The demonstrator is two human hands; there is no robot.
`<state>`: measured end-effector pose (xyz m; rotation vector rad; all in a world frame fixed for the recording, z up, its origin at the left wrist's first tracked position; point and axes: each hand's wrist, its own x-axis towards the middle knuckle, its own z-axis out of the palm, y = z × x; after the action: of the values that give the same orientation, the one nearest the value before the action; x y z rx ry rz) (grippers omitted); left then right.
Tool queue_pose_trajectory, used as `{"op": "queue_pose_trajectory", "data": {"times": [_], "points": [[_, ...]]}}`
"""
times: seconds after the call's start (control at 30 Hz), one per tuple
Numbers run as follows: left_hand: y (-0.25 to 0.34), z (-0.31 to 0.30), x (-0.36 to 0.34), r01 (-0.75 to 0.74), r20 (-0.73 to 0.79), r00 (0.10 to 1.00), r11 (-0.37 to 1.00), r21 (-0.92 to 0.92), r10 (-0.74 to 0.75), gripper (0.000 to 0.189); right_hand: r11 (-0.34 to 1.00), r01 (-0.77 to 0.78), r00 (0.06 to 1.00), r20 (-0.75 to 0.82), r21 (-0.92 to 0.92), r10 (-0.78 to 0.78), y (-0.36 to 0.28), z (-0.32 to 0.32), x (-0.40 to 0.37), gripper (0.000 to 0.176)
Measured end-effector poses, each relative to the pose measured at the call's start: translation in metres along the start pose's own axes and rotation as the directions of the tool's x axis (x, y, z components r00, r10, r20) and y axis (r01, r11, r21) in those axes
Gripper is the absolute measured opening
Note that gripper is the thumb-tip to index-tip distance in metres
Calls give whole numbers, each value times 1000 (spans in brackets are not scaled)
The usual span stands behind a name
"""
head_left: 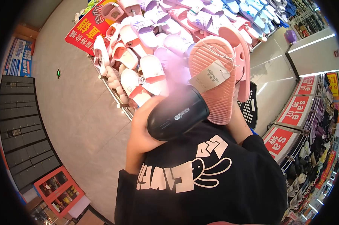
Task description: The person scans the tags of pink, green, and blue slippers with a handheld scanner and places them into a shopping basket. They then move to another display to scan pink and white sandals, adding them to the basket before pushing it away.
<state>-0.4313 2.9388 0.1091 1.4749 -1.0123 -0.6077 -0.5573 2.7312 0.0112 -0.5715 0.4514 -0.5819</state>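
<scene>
A rounded black device with a small white logo, apparently a handheld barcode scanner [178, 117], is in my left hand [141, 122], which is closed around its left and lower side. A pair of pink slippers [214, 97] stands upright on the right, one ribbed sole facing me. My right hand [236, 103] grips the pair from behind; most of its fingers are hidden by the slippers. A white paper tag [210, 76] hangs on a thin string over the front sole. The scanner's upper right end is close to the tag, beneath a pale purple haze.
A rack of pink, lilac and blue slippers [152, 71] lies just ahead, with a red-and-yellow sign [87, 32] at its left. Red sale signs [295, 110] and shoe shelves line the right. Dark lockers [25, 131] and a red-framed cabinet [59, 191] stand left.
</scene>
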Motion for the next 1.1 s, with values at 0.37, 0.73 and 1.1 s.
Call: {"op": "queue_pose_trajectory", "data": {"times": [0.37, 0.73, 1.1], "points": [[-6, 20, 37, -358, 166, 933, 874, 329, 319, 40, 996, 22, 998, -50, -85, -27, -2, -7, -10, 47], [2, 16, 13, -326, 89, 934, 720, 612, 347, 46, 986, 17, 996, -82, -166, -31, 1, -12, -15, 47], [-13, 24, 12, -291, 423, 894, 909, 297, 149, 53, 965, -4, 994, -109, -263, -25, -4, -18, -14, 48]]}}
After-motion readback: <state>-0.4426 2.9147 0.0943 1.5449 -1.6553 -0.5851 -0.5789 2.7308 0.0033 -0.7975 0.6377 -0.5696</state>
